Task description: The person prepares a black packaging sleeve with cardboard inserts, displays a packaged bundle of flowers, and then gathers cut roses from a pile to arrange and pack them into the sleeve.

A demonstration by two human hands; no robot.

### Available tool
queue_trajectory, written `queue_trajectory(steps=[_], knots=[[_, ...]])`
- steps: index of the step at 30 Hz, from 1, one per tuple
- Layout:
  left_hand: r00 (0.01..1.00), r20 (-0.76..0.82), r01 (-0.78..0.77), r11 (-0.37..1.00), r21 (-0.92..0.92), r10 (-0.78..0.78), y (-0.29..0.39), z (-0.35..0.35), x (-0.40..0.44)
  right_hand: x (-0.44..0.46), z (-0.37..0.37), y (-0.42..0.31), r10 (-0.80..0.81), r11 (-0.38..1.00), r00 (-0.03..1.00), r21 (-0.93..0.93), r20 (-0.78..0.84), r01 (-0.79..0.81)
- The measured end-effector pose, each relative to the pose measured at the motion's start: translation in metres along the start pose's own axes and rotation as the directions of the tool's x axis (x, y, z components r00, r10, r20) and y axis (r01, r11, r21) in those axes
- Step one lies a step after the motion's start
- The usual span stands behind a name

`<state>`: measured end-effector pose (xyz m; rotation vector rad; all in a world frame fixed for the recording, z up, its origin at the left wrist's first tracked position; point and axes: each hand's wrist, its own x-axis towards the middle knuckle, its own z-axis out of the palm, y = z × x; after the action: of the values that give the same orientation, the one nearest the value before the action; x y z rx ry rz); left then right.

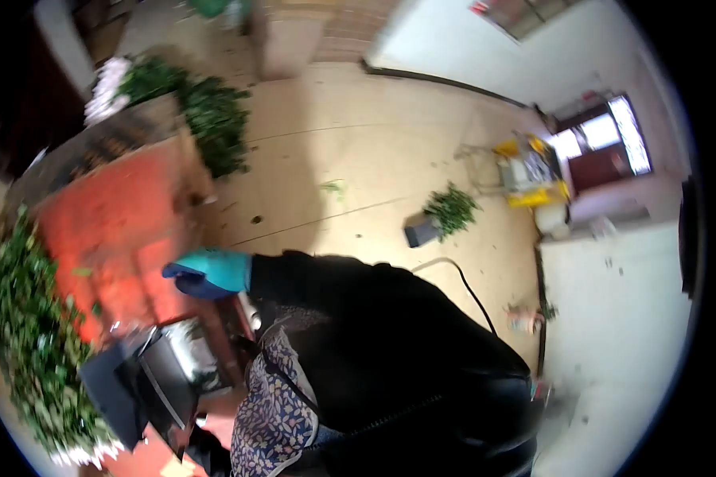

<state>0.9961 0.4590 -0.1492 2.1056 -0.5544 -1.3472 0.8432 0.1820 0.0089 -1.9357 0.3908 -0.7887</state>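
My right hand (208, 273), in a teal glove with dark blue on the finger side, reaches over the edge of an orange-red work surface (111, 207). Blur hides how its fingers are set, and I make out nothing in them. Below it lie dark grey or black sheets (139, 389) beside a shiny, clear-looking piece (192, 350). A dark shape near the bottom may be my left sleeve; no left hand can be picked out. Leafy green stems (32, 342) run along the surface's far side, with pale ends at the bottom.
More leafy stems with pale pink heads (107, 89) lie at the surface's upper end. On the tiled floor (334, 151) stand a dark container with green leaves (451, 211) and a yellow-and-grey cart-like item (529, 171). A black cable (473, 290) curves behind my arm.
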Motion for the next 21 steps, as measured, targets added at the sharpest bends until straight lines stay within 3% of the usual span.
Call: queue_trajectory(steps=[2, 4, 6, 8, 9, 12, 16, 19, 20, 21], knots=[[0.998, 0.059, -0.029, 0.998, 0.05, 0.026, 0.014, 0.015, 0.017, -0.052, -0.054, 0.0, 0.273, 0.958, 0.958, -0.114, 0.092, -0.262], [0.988, 0.141, -0.079, 0.989, 0.123, 0.062, 0.037, 0.026, 0.031, -0.115, -0.075, -0.001, 0.451, 0.882, 0.892, -0.13, -0.04, -0.452], [0.979, 0.184, -0.119, 0.975, 0.186, 0.085, 0.062, 0.025, 0.038, -0.155, -0.092, 0.004, 0.509, 0.838, 0.858, -0.19, -0.068, -0.512], [0.967, 0.236, -0.156, 0.953, 0.261, 0.094, 0.092, 0.053, 0.037, -0.225, -0.112, 0.03, 0.608, 0.776, 0.751, -0.007, -0.256, -0.63], [0.961, 0.261, -0.17, 0.939, 0.3, 0.091, 0.105, 0.067, 0.035, -0.267, -0.11, 0.069, 0.644, 0.765, 0.69, 0.258, -0.331, -0.59], [0.943, 0.326, -0.198, 0.889, 0.412, 0.059, 0.151, 0.095, 0.029, -0.283, -0.158, 0.049, 0.885, 0.465, 0.352, 0.607, -0.304, -0.645], [0.912, 0.409, -0.25, 0.77, 0.587, -0.015, 0.196, 0.162, 0.011, -0.339, -0.261, -0.005, 0.95, 0.259, 0.084, 0.602, -0.302, -0.756], [0.878, 0.472, -0.315, 0.65, 0.691, -0.076, 0.236, 0.183, 0.014, -0.393, -0.284, 0.063, 0.979, 0.155, -0.033, 0.846, -0.2, -0.509], [0.861, 0.5, -0.354, 0.598, 0.719, -0.092, 0.245, 0.2, 0.015, -0.42, -0.294, 0.068, 0.909, 0.377, -0.018, 0.84, -0.416, -0.391], [0.842, 0.529, -0.397, 0.543, 0.74, -0.105, 0.259, 0.214, 0.017, -0.446, -0.311, 0.072, 0.835, 0.405, -0.045, 0.668, -0.548, -0.624]])
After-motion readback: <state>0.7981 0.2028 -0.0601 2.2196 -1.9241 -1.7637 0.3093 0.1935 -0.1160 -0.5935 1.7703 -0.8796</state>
